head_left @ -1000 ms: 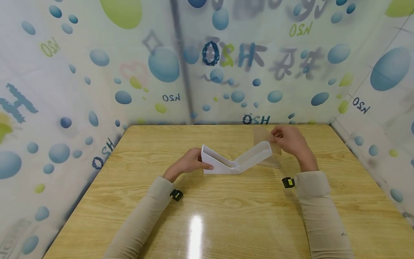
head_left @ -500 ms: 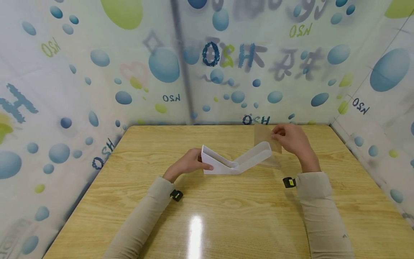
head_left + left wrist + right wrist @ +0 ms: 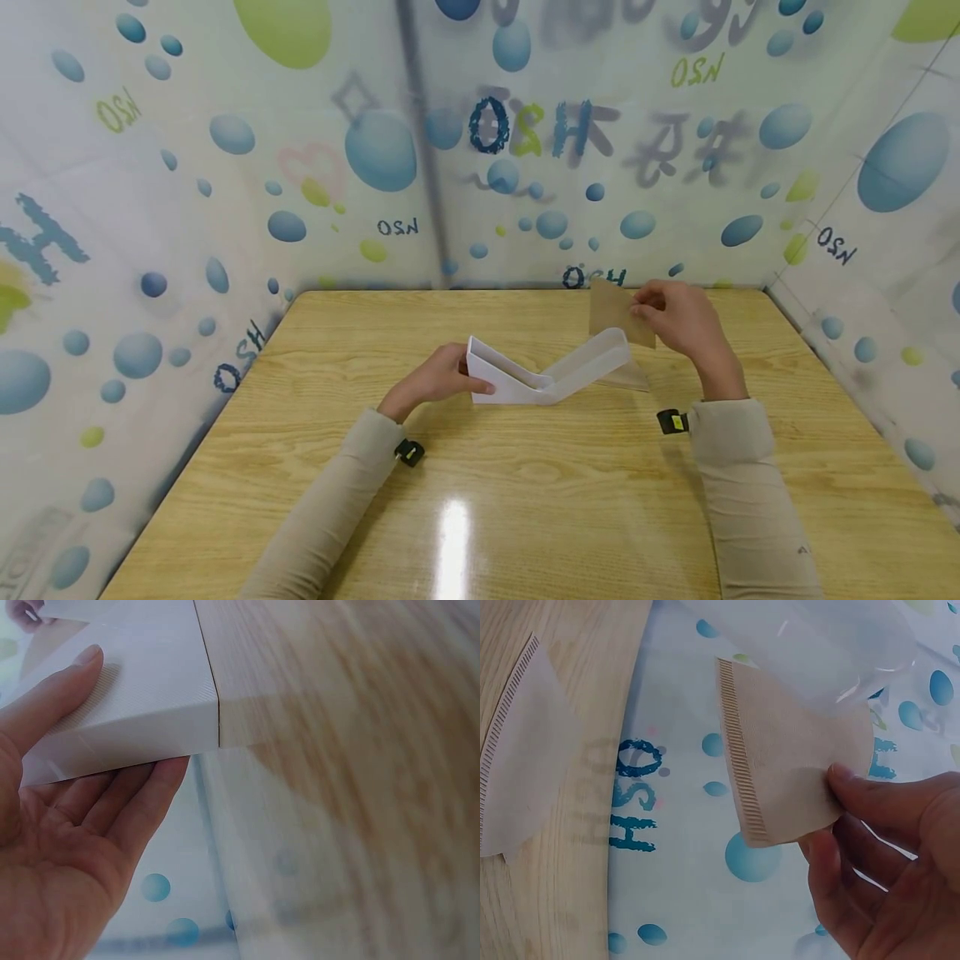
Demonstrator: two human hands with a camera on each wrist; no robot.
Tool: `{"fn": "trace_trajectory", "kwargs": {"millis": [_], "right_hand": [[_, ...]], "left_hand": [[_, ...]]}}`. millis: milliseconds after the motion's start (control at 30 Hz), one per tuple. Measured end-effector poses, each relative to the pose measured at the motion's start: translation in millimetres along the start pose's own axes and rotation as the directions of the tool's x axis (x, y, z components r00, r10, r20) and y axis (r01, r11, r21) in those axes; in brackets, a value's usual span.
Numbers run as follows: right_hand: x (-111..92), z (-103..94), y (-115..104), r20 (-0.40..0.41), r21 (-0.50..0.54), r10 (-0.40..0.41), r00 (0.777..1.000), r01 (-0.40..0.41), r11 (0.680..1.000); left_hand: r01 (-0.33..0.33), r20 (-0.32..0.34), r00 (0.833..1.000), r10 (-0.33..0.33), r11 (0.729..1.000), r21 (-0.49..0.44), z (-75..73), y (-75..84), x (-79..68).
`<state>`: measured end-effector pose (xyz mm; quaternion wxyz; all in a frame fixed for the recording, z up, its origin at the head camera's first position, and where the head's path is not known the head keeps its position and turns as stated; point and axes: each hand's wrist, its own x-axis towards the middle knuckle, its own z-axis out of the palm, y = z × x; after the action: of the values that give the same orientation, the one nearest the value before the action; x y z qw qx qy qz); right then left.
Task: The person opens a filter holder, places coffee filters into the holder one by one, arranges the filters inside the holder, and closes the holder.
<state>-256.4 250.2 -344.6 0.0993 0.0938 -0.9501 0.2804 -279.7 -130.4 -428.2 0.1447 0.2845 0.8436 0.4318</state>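
Note:
My left hand (image 3: 433,375) grips the left end of a white holder (image 3: 501,385) with a hinged, see-through lid (image 3: 592,365) swung up to the right. In the left wrist view, the thumb lies on the side of the holder (image 3: 161,679) and the fingers are under it. Behind the lid, my right hand (image 3: 681,323) pinches a brown paper coffee filter (image 3: 615,310) by its edge, raised off the table. Its crimped seam shows in the right wrist view, where the filter (image 3: 787,757) partly overlaps the lid. Another coffee filter (image 3: 532,750) lies on the table.
The wooden table (image 3: 480,492) reaches back to a patterned wall covering (image 3: 525,200) with blue and green spots. Small black devices, one of them a wrist camera (image 3: 409,452), sit at both cuffs.
My right hand has lifted the coffee filter slightly upward, away from the one lying on the table. My left hand and the holder have stayed put.

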Motion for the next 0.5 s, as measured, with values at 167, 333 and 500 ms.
{"fn": "trace_trajectory", "kwargs": {"millis": [167, 333, 500], "right_hand": [[-1.0, -1.6, -2.2, -0.018, 0.003, -0.004, 1.000, 0.004, 1.000], [-2.8, -4.2, -5.1, -0.043, 0.000, -0.023, 0.999, 0.023, 1.000], [-4.4, -5.3, -8.5, -0.068, -0.015, -0.045, 0.997, 0.044, 0.999]], "left_hand": [[-0.001, -0.001, 1.000, 0.001, 1.000, 0.007, -0.2, -0.5, 0.1], [-0.002, -0.003, 1.000, 0.002, 1.000, 0.013, -0.2, -0.9, 0.5], [-0.006, -0.005, 1.000, 0.006, 1.000, 0.017, -0.4, -0.8, 0.2]]}}
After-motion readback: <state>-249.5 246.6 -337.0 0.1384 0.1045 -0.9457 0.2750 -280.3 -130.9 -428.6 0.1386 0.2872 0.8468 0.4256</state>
